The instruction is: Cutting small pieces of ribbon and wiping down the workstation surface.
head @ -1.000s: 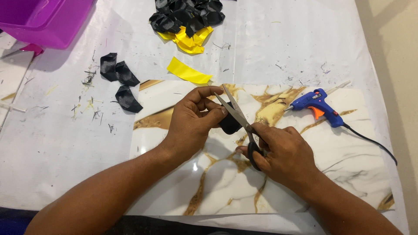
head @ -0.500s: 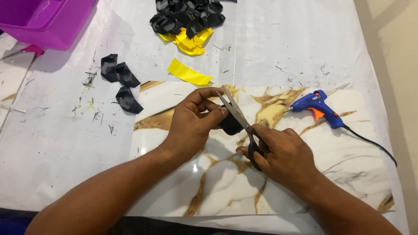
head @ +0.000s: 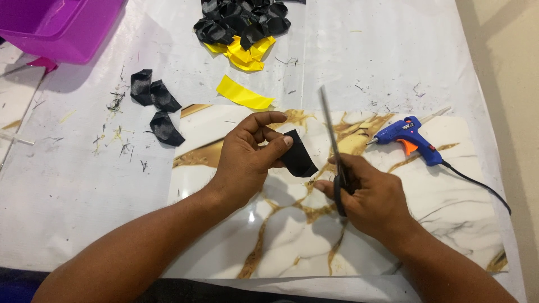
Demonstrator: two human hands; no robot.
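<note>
Scissors (head: pixel 332 134) upright in right hand (head: pixel 373 199), tips away; left hand (head: pixel 244 160) fingers pinching black ribbon (head: pixel 297 159).

The right hand (head: pixel 373 199) covers the handles of the scissors (head: pixel 331 134), so only the blades show, and whether they are closed or slightly parted cannot be told. The left hand (head: pixel 247 154) hides one end of the black ribbon piece (head: pixel 298 158). The purple tub (head: pixel 62 25) and the heap of black pieces (head: pixel 241 19) are cut off by the top edge. The glue gun's cord (head: pixel 477 188) runs out of sight at the worktop's right edge. Both forearms leave the picture at the bottom.
</note>
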